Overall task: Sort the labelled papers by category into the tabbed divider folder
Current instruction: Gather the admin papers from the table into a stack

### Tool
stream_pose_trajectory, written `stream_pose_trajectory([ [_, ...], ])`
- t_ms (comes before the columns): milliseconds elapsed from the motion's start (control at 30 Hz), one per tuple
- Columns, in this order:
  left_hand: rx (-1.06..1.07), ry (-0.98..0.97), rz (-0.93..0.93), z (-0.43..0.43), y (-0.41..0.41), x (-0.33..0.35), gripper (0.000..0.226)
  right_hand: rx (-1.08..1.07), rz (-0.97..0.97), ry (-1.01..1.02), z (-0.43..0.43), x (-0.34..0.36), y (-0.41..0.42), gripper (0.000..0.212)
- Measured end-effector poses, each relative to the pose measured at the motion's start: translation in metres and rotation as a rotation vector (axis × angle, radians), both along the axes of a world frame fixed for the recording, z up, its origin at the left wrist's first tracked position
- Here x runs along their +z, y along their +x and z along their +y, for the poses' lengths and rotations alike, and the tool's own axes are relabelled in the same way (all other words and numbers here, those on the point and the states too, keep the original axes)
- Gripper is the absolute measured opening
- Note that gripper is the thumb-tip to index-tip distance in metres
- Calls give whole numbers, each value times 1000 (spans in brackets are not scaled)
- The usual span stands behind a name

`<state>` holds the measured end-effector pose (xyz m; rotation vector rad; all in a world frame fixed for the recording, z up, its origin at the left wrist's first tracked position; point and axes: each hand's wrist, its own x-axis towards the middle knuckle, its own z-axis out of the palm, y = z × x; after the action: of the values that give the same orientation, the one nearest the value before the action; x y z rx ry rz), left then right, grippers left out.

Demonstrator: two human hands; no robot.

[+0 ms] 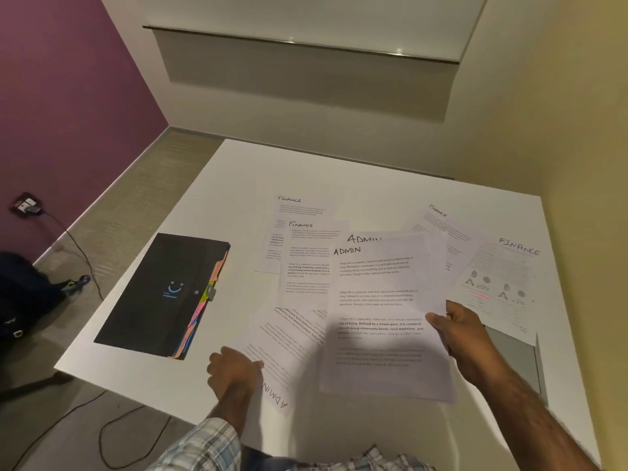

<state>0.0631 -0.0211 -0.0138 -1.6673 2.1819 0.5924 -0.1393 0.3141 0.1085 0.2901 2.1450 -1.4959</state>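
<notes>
Dim light, edges bent.
Soft shadow falls on the white desk (238,171) beneath the white printed sheet (384,300); small print blurs.

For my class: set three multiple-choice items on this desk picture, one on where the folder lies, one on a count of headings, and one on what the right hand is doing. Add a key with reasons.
1. Where is the black folder relative to the spread papers?
A. to their left
B. to their right
C. on top of them

2. How many FINANCE sheets are in view?
A. one
B. four
C. eight

3. What is the right hand doing?
A. lying flat and empty
B. gripping the folder
C. holding an ADMIN sheet

Key:
1 A, the folder lies left of every sheet.
2 B, two FINANCE headings show at the back middle and two at the right.
3 C, the thumb lies over the sheet's right edge, with the heading ADMIN at its top.
</notes>
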Motion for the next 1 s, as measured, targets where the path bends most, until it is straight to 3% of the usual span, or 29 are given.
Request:
stream_pose_trajectory([
  [133,12,-9,33,-2,-7,5,51,6,-4,-63,-5,4,0,24],
  [233,55,-32,-2,-5,-10,7,56,-21,-10,-92,-6,5,-2,26],
  [400,-56,-35,-95,-19,-9,1,44,-37,-6,-104,-2,4,-3,28],
  [567,-96,107,56,-44,-1,-3,45,-50,14,-105,2,5,-3,27],
  [667,-191,-15,108,-69,2,9,46,-51,43,-105,5,7,-4,26],
  [867,-327,-344,242,-114,-14,95,23,-68,41,-122,12,8,-6,29],
  [1000,-449,-458,317,-118,-33,147,10,-77,28,-108,12,9,-6,22],
])
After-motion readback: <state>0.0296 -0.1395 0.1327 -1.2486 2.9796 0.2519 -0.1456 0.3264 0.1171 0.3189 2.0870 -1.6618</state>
